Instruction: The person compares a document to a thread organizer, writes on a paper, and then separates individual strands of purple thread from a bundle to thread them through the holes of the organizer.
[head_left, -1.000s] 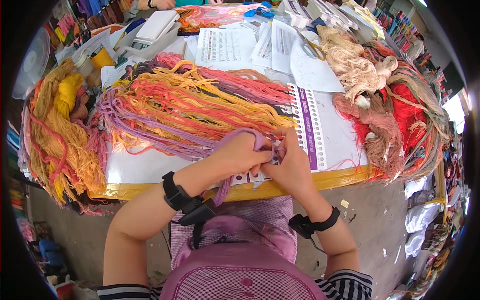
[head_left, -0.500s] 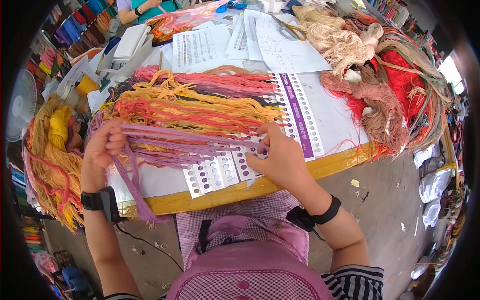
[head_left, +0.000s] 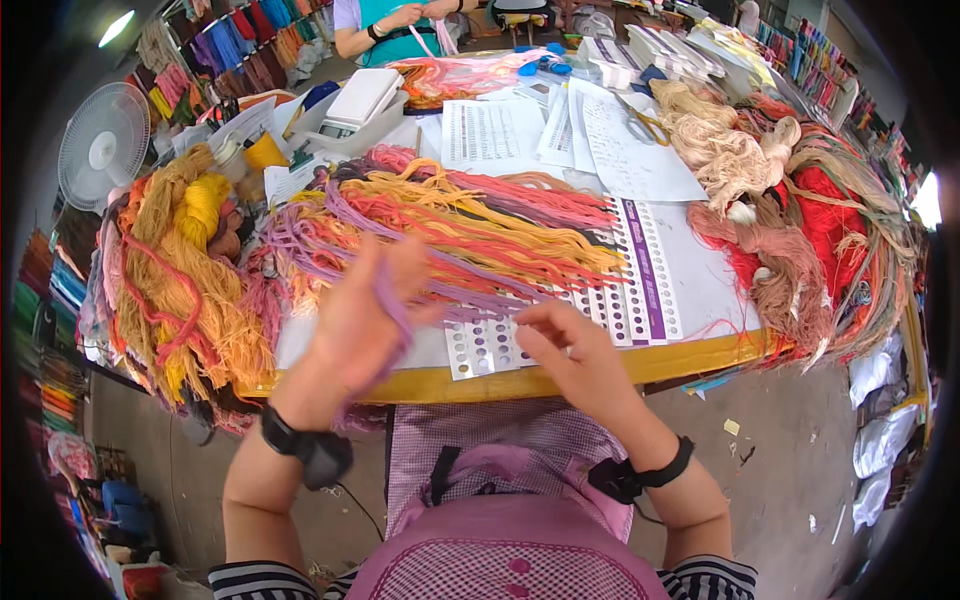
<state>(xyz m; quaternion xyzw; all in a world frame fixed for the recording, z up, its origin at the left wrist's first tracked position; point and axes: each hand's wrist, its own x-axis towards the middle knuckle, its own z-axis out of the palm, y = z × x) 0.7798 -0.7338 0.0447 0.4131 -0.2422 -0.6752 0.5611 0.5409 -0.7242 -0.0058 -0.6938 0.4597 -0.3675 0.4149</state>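
My left hand (head_left: 350, 310), smeared by motion, is in front of the thread bundles with a lilac thread skein (head_left: 392, 305) across its fingers. The skein's lower end hangs past the table edge. My right hand (head_left: 575, 350) is over the near edge of the punched cards, thumb and forefinger apart, and I see nothing between them. White punched cards (head_left: 480, 362), one with a purple strip (head_left: 640, 270), lie under the thread ends. Long yellow, coral and lilac threads (head_left: 480, 235) spread leftward from the card holes.
Heaped skeins (head_left: 190, 290) lie at the left, with more skeins (head_left: 830, 220) at the right. Papers (head_left: 490, 130), scissors (head_left: 645, 125) and a white scale (head_left: 365, 98) are farther back. A fan (head_left: 103, 150) stands at left. Another person's hands (head_left: 415, 14) hold pink thread beyond the table.
My left hand has come right and nearer to me with the lilac thread, which is no longer stretched between both hands. My right hand has let go and drawn slightly back. The view has shifted.
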